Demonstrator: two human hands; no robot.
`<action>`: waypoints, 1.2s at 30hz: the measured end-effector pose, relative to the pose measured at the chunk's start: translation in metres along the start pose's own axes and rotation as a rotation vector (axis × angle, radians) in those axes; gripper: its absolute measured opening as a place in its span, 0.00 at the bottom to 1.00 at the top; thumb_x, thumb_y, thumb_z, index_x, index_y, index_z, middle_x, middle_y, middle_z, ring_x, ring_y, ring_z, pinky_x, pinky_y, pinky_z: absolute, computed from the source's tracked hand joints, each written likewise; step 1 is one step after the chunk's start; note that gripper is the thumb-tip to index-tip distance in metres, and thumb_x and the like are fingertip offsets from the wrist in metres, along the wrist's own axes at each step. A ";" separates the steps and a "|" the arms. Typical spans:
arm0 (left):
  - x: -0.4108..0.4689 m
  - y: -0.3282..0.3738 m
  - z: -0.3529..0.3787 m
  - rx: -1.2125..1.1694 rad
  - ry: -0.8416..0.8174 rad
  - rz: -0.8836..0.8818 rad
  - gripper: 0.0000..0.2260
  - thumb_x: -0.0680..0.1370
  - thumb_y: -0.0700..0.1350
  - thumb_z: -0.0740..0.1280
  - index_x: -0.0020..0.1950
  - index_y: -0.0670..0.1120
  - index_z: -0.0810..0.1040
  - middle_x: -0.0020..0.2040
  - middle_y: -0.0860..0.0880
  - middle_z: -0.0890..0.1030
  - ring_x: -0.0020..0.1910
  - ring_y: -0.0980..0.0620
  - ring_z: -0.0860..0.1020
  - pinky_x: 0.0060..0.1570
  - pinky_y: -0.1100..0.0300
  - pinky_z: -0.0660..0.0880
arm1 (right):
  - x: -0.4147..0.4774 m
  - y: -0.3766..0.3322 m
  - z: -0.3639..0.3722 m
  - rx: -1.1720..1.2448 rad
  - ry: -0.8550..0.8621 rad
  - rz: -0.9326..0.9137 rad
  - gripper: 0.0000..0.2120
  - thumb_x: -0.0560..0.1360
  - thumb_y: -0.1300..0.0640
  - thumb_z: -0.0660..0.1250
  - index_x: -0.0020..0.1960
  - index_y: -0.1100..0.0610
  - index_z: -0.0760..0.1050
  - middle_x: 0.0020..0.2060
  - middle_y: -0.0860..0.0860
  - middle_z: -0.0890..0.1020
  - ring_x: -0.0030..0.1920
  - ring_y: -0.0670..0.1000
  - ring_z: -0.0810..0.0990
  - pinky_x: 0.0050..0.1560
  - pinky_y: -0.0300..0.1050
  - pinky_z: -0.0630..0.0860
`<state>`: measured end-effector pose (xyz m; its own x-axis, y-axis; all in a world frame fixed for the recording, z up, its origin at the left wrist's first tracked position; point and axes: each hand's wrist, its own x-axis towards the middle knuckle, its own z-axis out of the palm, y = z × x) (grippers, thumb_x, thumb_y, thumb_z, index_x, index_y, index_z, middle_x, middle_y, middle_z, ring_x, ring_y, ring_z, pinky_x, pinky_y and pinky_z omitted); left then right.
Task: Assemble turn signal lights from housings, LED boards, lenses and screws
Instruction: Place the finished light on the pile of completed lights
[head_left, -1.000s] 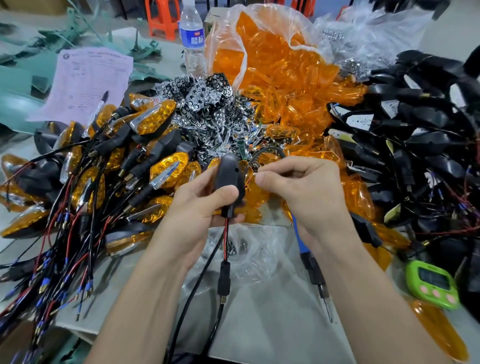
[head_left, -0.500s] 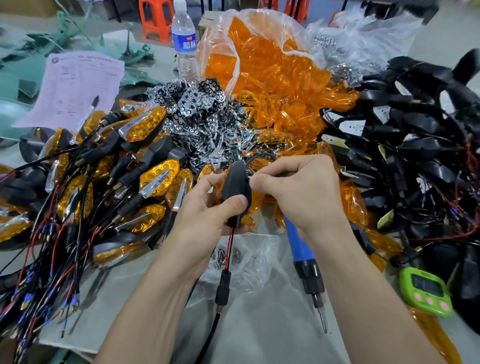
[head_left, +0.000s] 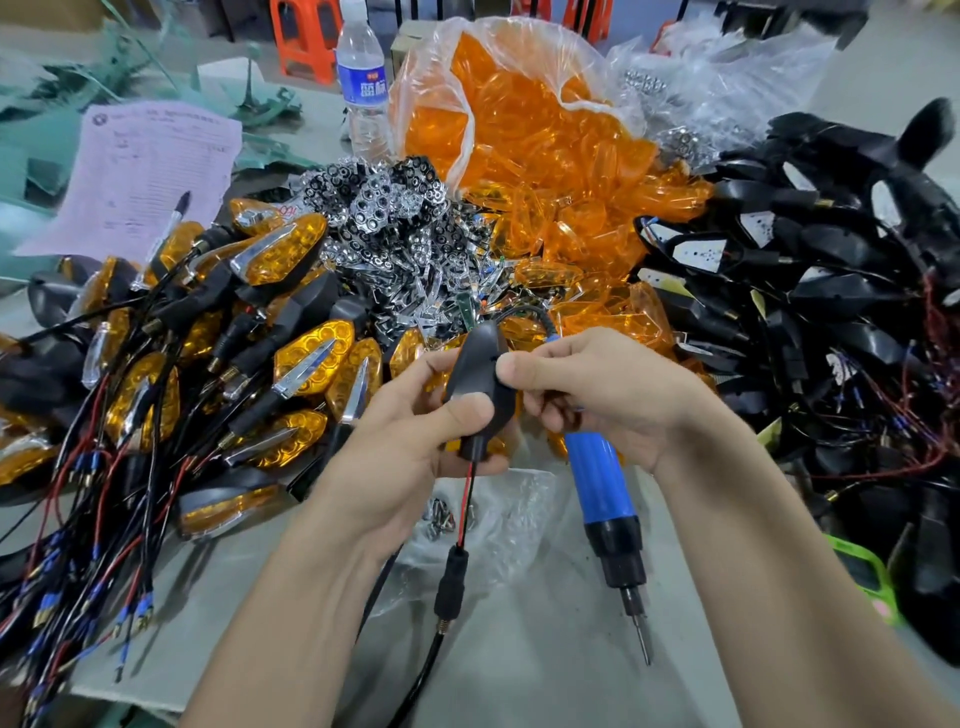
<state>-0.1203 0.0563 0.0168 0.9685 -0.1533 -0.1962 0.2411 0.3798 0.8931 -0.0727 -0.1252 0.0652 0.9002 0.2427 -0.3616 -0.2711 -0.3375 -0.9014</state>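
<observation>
Both gripping housing above table: left hand clamped round stem end, right hand pinching its back while curled round driver. Raised nearer than a second ago; screw-driving likely next.

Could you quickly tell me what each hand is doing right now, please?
Left hand: grips the black housing.
Right hand: holds the blue screwdriver, thumb on the housing.

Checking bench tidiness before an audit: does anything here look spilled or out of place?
Yes. The clear plastic bag at the back gapes open, and translucent orange lenses lie spilled from it in a loose heap between the chrome reflector pile and the black housings pile. Nothing looks broken.
</observation>
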 end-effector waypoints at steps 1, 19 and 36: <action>0.001 0.000 0.002 -0.038 0.019 -0.020 0.23 0.70 0.41 0.76 0.64 0.46 0.78 0.52 0.43 0.86 0.47 0.44 0.87 0.36 0.55 0.83 | -0.003 0.004 -0.001 -0.065 0.111 -0.015 0.21 0.70 0.42 0.78 0.33 0.58 0.79 0.29 0.54 0.79 0.28 0.49 0.72 0.32 0.42 0.69; -0.001 0.017 -0.021 -0.045 0.197 0.081 0.20 0.69 0.43 0.72 0.61 0.42 0.78 0.50 0.42 0.87 0.42 0.45 0.87 0.33 0.60 0.82 | -0.029 0.072 0.012 -0.684 0.732 0.197 0.23 0.69 0.44 0.73 0.57 0.44 0.63 0.37 0.42 0.72 0.35 0.48 0.74 0.41 0.48 0.68; -0.005 -0.027 -0.006 0.322 0.329 0.047 0.14 0.76 0.36 0.76 0.57 0.49 0.80 0.37 0.49 0.85 0.35 0.47 0.84 0.33 0.58 0.81 | -0.019 0.007 -0.010 1.065 0.644 -0.557 0.14 0.74 0.73 0.66 0.52 0.58 0.69 0.36 0.56 0.76 0.35 0.53 0.79 0.38 0.46 0.79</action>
<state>-0.1312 0.0527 -0.0090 0.9589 0.1746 -0.2238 0.2149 0.0689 0.9742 -0.0881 -0.1407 0.0681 0.8941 -0.4475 0.0170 0.3116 0.5944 -0.7414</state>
